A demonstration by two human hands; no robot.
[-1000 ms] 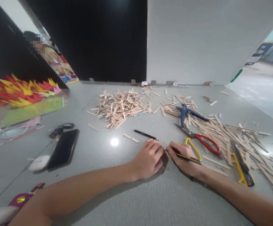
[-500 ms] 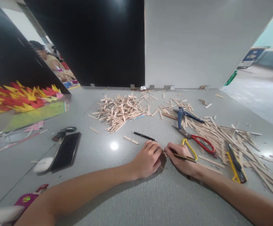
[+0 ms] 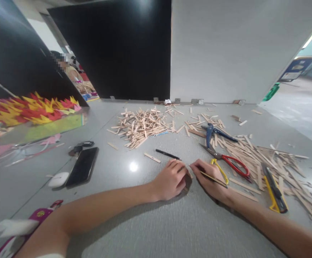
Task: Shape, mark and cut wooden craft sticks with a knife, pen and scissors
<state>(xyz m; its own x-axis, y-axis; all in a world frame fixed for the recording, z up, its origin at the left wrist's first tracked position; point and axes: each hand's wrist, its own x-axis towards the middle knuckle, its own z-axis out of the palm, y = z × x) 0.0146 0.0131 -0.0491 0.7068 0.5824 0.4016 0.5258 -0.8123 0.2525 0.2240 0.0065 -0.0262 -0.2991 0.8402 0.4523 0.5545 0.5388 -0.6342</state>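
My left hand (image 3: pixel 170 180) lies curled on the grey floor, its fingers pressing down a small wooden stick piece (image 3: pixel 188 175) that is mostly hidden beneath them. My right hand (image 3: pixel 208 180) is closed on a thin pencil (image 3: pixel 214 179), whose tip meets the stick right beside my left fingertips. A black pen (image 3: pixel 168 154) lies just beyond my left hand. Red and yellow handled scissors (image 3: pixel 227 163) lie next to my right hand.
A heap of cut wooden sticks (image 3: pixel 140 124) lies ahead, more sticks (image 3: pixel 266 157) spread at right with blue pliers (image 3: pixel 212 131) and a yellow utility knife (image 3: pixel 274 189). A phone (image 3: pixel 82 166), white earbud case (image 3: pixel 59 179) and keys (image 3: pixel 80 146) lie left. Coloured paper shapes (image 3: pixel 34 109) sit far left.
The view has shifted slightly to the left and nearer. Both hands stay together on the stick, with only small movement of the pencil.
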